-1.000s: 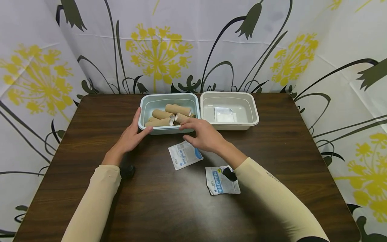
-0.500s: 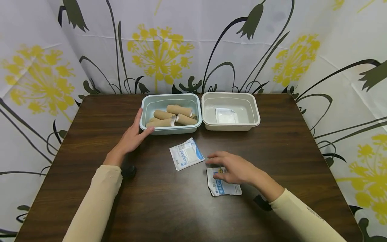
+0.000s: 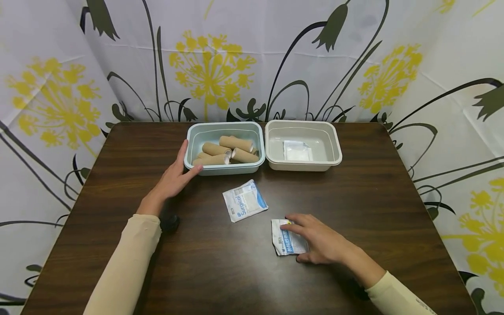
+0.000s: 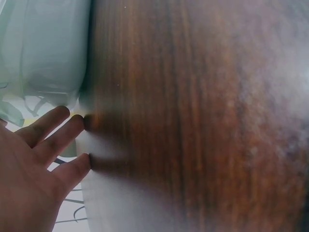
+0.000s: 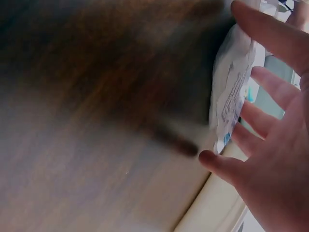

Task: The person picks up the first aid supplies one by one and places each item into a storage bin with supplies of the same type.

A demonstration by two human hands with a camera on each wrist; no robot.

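My left hand (image 3: 170,180) rests at the near left corner of a pale blue plastic tub (image 3: 232,172), thumb by the front rim and fingers along the side. Tan rolls (image 3: 214,149) with whitish ends lie heaped in that tub. Over a white and blue paper packet (image 3: 281,243) on the table, my right hand (image 3: 323,241) spreads its fingers and covers the right part of it. In the right wrist view the packet (image 5: 231,87) sits between the thumb and the other fingers. Another packet (image 3: 245,202), printed "Surgical", lies flat to the left.
A cream plastic tub (image 3: 303,167) stands directly right of the blue one, holding a small white packet (image 3: 297,151). Both tubs are at the back edge of the dark wooden table (image 3: 220,271). A flower-printed cloth (image 3: 236,65) hangs behind.
My right hand has moved from the blue tub's front rim toward the near right, down to the nearer packet. The left hand stays at the tub; the view has shifted slightly.
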